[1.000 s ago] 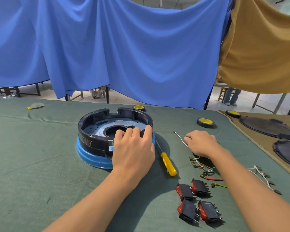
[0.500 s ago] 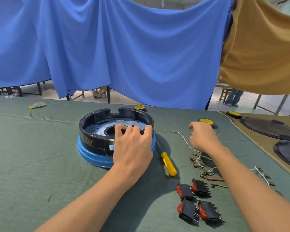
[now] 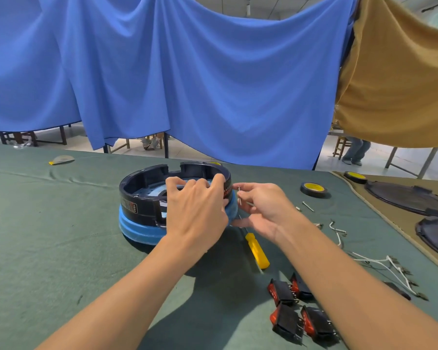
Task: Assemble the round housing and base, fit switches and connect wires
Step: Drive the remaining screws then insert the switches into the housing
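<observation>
Blue cloth (image 3: pixel 213 84) is hanging across the back of the room, above a desk (image 3: pixel 48 236) covered in green fabric. Near its middle, the black round housing (image 3: pixel 142 198) is sitting on the blue base (image 3: pixel 137 229). A person's left hand (image 3: pixel 195 210) is curling its fingers over the housing's rim at 4 o'clock, gripping it. The right hand (image 3: pixel 261 208) is pinching a small screw (image 3: pixel 239 198) just beside the housing's wall at 3 o'clock.

Housing and base appear stacked, with fastening seemingly only beginning. A yellow screwdriver (image 3: pixel 257 251) is lying untouched at 5 o'clock. Four red-and-black switches (image 3: pixel 286 322) are waiting farther out that way, and white wires (image 3: pixel 390 263) are lying loose at 4 o'clock.

The left hand is hiding part of the rim, so any screws already fitted cannot be seen. The pinched screw is tiny and hard to make out.
</observation>
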### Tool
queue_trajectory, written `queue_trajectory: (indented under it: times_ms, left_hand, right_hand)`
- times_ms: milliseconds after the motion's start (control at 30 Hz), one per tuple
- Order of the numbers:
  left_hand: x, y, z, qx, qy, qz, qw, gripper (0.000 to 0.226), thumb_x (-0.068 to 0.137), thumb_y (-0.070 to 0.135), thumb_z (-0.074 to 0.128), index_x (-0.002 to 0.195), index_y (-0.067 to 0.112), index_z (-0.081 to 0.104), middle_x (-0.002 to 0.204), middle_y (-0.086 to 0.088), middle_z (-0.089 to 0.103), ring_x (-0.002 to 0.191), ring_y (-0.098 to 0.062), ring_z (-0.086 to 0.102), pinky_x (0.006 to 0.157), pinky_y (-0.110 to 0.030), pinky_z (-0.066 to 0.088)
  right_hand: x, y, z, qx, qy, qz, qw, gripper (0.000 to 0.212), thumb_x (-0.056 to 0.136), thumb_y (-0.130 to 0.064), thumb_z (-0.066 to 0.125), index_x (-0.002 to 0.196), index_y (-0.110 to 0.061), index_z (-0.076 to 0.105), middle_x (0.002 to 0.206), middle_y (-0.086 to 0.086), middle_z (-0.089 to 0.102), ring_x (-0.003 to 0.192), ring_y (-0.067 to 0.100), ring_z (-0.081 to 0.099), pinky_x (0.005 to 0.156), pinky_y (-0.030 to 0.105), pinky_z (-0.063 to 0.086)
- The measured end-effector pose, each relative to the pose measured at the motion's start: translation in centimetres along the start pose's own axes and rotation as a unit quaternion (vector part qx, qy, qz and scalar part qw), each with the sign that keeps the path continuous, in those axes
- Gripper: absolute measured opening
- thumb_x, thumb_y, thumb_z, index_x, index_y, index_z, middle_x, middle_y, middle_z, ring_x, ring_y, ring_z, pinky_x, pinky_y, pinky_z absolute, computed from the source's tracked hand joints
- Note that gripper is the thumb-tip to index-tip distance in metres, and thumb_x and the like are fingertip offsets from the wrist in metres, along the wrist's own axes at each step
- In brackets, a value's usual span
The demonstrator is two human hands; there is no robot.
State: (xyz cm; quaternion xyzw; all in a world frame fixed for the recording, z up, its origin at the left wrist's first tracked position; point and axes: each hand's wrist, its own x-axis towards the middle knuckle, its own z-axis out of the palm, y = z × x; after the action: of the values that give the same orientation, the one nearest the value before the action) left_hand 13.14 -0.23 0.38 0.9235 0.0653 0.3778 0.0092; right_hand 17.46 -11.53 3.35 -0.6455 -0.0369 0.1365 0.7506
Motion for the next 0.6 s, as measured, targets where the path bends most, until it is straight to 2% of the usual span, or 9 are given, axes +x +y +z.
queue_trajectory:
  times_ms: [67,167,400,500,600]
  left_hand:
    - [-0.13,0.05,-0.06,0.001,0.001,0.003,1.0,0.024,0.093,0.036,0.056,0.112,0.022,0.052,0.089,0.002,0.067,0.084,-0.026,0.062,0.084,-0.042,0.023]
    - [-0.28,0.12,-0.28,0.011,0.02,0.018,1.0,0.029,0.088,0.04,0.063,0.104,0.018,0.053,0.081,0.001,0.066,0.077,-0.027,0.062,0.083,-0.043,0.03]
    - [-0.78,-0.49,-0.2,0.079,-0.004,0.063,0.995,0.079,0.073,0.076,0.06,0.124,0.017,0.051,0.095,0.0,0.065,0.089,-0.025,0.06,0.085,-0.044,0.03]
    - [-0.86,-0.52,-0.16,0.101,-0.038,0.08,0.991,0.092,0.07,0.076,0.064,0.136,0.017,0.039,0.112,-0.003,0.061,0.104,-0.028,0.054,0.093,-0.049,0.031]
    - [-0.88,-0.48,-0.17,0.122,-0.053,0.087,0.987,0.097,0.073,0.066,0.068,0.142,0.014,0.027,0.121,-0.007,0.056,0.113,-0.03,0.051,0.097,-0.052,0.03]
  right_hand:
    - [0.11,-0.06,-0.18,0.023,0.015,-0.002,1.0,0.03,0.095,0.009,0.04,0.095,-0.004,0.067,0.074,0.01,0.056,0.068,0.017,0.056,0.073,0.06,0.055]
    - [0.02,-0.31,-0.25,0.035,0.019,-0.003,0.999,0.031,0.094,0.009,0.041,0.096,-0.005,0.069,0.07,0.01,0.056,0.064,0.015,0.057,0.071,0.06,0.055]
    - [0.17,-0.42,-0.15,0.045,0.032,-0.006,0.998,0.029,0.095,0.008,0.044,0.096,-0.006,0.07,0.076,0.009,0.058,0.07,0.016,0.057,0.055,0.05,0.056]
    - [0.06,-0.37,-0.06,0.041,0.034,-0.006,0.999,0.029,0.095,0.007,0.044,0.096,-0.007,0.07,0.08,0.009,0.059,0.074,0.017,0.059,0.048,0.046,0.054]
    - [0.01,-0.42,-0.06,0.04,0.038,-0.008,0.998,0.029,0.095,0.006,0.045,0.094,-0.008,0.07,0.082,0.009,0.06,0.077,0.018,0.059,0.045,0.045,0.053]
